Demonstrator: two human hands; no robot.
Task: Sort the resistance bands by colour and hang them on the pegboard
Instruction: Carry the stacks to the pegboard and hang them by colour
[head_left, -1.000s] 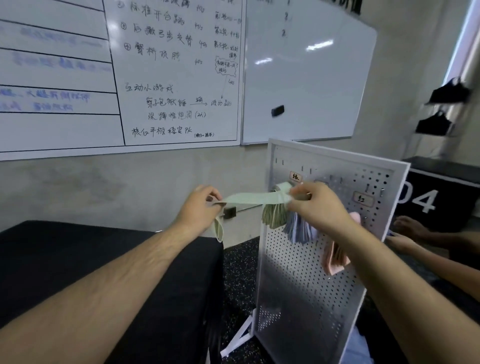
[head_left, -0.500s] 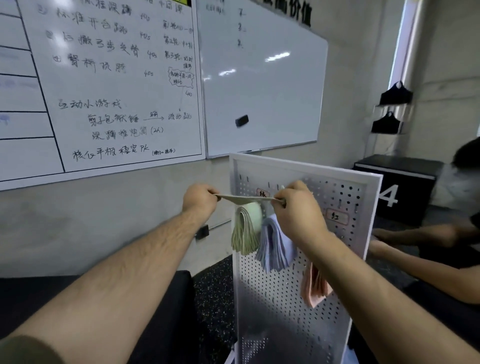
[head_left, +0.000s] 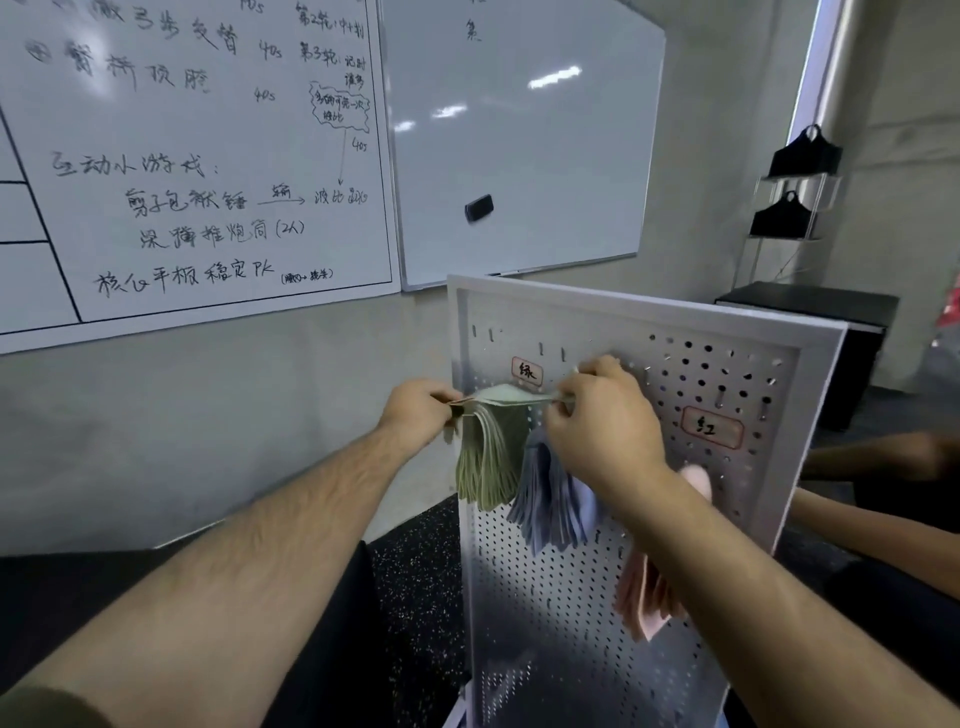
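A white pegboard (head_left: 597, 623) stands upright in front of me. A bunch of green bands (head_left: 488, 462) hangs under a label at its upper left. Beside it hangs a bunch of blue bands (head_left: 550, 504), and lower right a bunch of pink bands (head_left: 644, 597), partly hidden by my right forearm. My left hand (head_left: 418, 410) and my right hand (head_left: 602, 426) each pinch one end of a pale green band (head_left: 506, 396), stretched flat just above the green bunch.
Another person's forearms (head_left: 878, 514) reach in at the right behind the pegboard. A black padded surface (head_left: 171, 613) lies at lower left, speckled floor (head_left: 421, 582) beside it. Whiteboards (head_left: 519, 140) cover the wall; a black box (head_left: 810, 332) and shelf stand at the right.
Both hands have carried the stretched green band closer to the pegboard, now right over the hanging green bunch. My view has moved nearer to the board.
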